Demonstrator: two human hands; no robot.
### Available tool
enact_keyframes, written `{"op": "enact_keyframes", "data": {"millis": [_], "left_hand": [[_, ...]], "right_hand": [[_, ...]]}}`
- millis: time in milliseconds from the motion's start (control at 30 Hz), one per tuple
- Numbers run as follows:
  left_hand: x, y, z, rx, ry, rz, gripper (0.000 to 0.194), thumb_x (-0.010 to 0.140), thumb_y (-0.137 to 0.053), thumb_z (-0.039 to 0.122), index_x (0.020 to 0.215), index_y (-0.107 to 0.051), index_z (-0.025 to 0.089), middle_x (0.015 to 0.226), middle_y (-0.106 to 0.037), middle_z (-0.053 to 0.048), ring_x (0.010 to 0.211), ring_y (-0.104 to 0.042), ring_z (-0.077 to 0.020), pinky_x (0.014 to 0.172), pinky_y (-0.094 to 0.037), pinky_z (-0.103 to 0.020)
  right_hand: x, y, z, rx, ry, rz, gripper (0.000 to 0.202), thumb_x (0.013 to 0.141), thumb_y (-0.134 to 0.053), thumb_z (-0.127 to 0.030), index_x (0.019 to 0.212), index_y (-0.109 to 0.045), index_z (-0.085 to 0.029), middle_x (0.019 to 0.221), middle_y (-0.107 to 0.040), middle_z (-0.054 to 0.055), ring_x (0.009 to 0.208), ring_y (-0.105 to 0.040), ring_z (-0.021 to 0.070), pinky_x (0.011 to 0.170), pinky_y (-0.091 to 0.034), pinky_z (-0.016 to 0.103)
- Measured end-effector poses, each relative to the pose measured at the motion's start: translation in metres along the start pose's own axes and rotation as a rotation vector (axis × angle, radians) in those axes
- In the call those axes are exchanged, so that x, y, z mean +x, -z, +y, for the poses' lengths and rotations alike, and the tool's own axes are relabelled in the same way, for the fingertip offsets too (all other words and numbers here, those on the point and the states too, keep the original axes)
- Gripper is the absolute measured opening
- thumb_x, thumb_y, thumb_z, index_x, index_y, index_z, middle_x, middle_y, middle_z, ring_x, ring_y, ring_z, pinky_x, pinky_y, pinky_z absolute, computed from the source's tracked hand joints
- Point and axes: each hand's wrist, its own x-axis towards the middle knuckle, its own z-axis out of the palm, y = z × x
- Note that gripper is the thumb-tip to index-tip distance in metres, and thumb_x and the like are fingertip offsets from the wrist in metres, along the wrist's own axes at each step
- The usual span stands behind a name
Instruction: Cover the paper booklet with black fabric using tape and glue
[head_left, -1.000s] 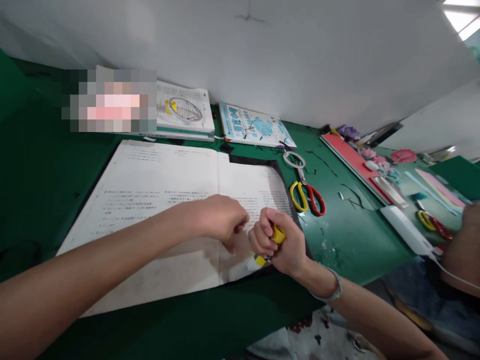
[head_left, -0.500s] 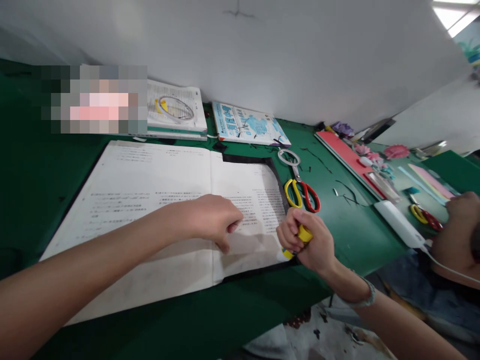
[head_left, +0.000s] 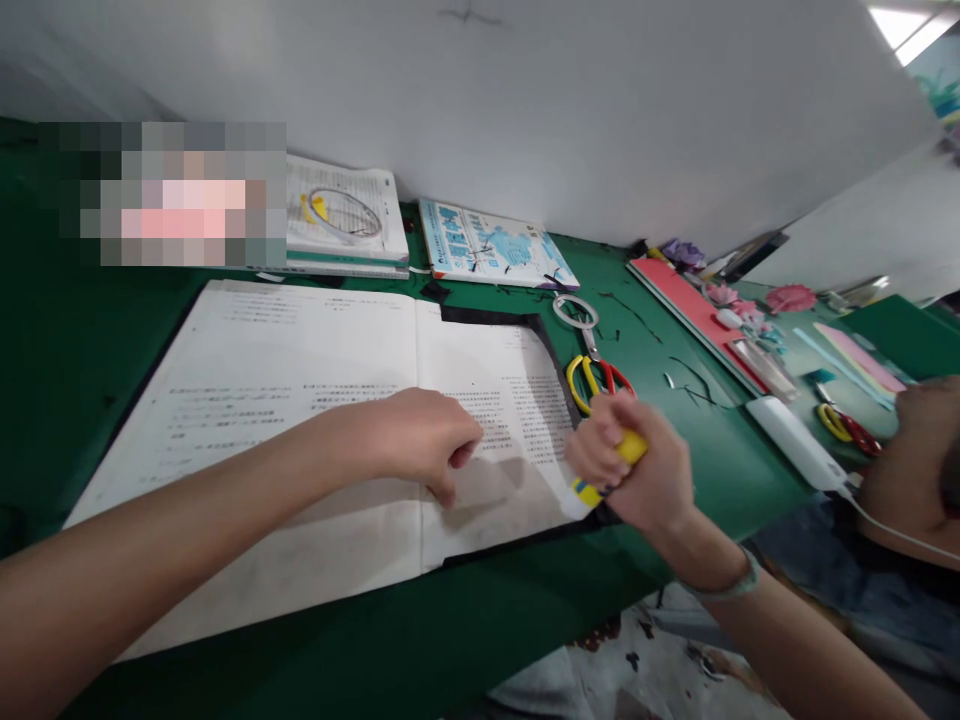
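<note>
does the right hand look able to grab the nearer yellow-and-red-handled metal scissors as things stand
Probably not without freeing itself first: the right hand is closed around a yellow and white tube, though the scissors lie just beyond it.

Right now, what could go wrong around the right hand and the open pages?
- The right hand is close to the red-and-yellow-handled scissors; a wide swing might knock them.
- The glue stick has its white end low by the corner of the printed pages; if uncapped, it could smear them.
- The black sheet sticks out from under the pages; a bump from the left hand might shift the two apart.
</note>
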Motion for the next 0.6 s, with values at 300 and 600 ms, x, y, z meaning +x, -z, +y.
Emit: {"op": "enact_keyframes", "data": {"millis": [300,600], "left_hand": [[-0.022,0.006,0.042,0.017,0.152,-0.097,0.033,0.080,-0.061,0.051,0.078,-0.064,0.018,0.077,-0.065,-0.006,0.062,-0.056,-0.0187,0.054,-0.031,-0.029],[-0.012,-0.028,0.059,0.084,0.080,-0.005,0.015,0.062,-0.071,0.018,0.053,-0.060,0.021,0.062,-0.061,-0.004,0.066,-0.059,-0.0231,0.064,-0.038,-0.032]], "right_hand": [[-0.015,-0.003,-0.032,-0.803,0.406,0.095,0.030,0.091,-0.048,-0.034,0.064,-0.055,-0.023,0.050,-0.045,-0.002,0.045,-0.039,0.0109,0.047,-0.027,0.029],[-0.020,0.021,0.022,-1.857,0.680,0.093,0.026,0.088,-0.057,-0.027,0.065,-0.046,-0.021,0.061,-0.049,0.001,0.061,-0.041,0.0153,0.060,-0.027,0.031]]}}
